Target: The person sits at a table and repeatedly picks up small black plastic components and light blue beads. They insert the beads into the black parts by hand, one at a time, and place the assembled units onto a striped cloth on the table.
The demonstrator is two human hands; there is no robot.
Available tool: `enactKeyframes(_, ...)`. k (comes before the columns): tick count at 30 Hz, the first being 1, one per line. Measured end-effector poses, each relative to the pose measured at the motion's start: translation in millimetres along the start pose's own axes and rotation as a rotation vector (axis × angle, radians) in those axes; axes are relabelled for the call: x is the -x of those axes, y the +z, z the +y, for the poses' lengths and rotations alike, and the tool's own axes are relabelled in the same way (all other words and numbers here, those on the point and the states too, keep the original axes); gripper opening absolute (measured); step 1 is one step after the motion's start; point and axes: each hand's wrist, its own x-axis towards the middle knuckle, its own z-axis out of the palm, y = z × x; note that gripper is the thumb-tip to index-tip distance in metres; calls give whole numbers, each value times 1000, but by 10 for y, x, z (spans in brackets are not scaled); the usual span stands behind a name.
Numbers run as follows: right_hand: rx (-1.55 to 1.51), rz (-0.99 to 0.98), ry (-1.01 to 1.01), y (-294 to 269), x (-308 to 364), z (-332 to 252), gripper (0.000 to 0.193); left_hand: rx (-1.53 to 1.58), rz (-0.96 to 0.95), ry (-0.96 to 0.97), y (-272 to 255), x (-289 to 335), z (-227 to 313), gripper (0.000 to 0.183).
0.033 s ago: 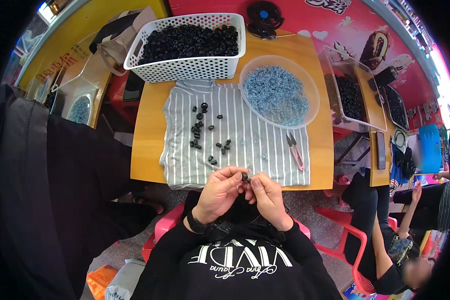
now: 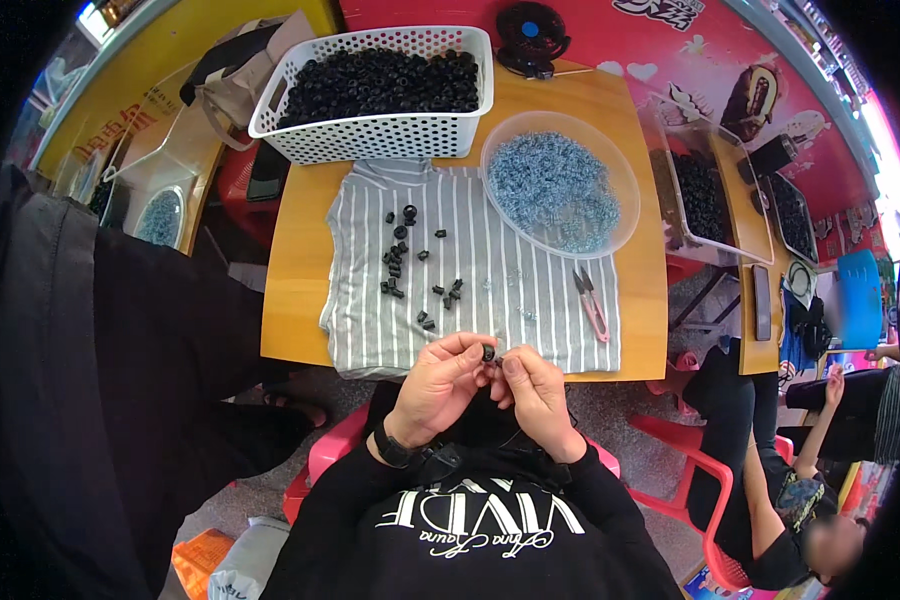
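Note:
My left hand (image 2: 438, 388) pinches a small round black plastic part (image 2: 488, 353) between thumb and fingertips, just off the table's near edge. Close against it, my right hand (image 2: 537, 392) is closed in a pinch; a tiny dark bit shows at its fingertips, too small to name. Beyond my hands, several loose black plastic parts (image 2: 394, 258) lie scattered on a grey-and-white striped cloth (image 2: 360, 325). A few tiny clear pieces (image 2: 526, 313) rest on the cloth to the right. Thread snips (image 2: 594, 308) with pink handles lie near its right edge.
A white perforated basket (image 2: 370, 135) full of black parts stands at the back of the wooden table (image 2: 295, 290). Right of it is a round translucent tub (image 2: 625, 225) of small bluish clear pieces. A black fan (image 2: 530, 38) stands behind. People sit on both sides.

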Motion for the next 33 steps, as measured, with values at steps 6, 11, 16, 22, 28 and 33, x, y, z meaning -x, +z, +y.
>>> enactKeyframes(6,20,-13,-10,1,-7,-70,28,137,10,-32,68,-1,44,21)
enactKeyframes(11,49,-17,-35,11,-13,-56,28,57,14,2,78,15,39,21)
enactKeyframes(16,53,-12,-36,14,-5,-85,27,-46,13,34,53,23,5,20)
enactKeyframes(22,94,3,-70,35,5,-66,25,-97,28,61,57,34,-11,19)
enactKeyframes(28,140,13,-130,46,2,-49,23,-134,18,76,37,26,-37,18)
enactKeyframes(33,150,31,-139,58,-2,-11,23,-144,45,86,18,24,-55,17)
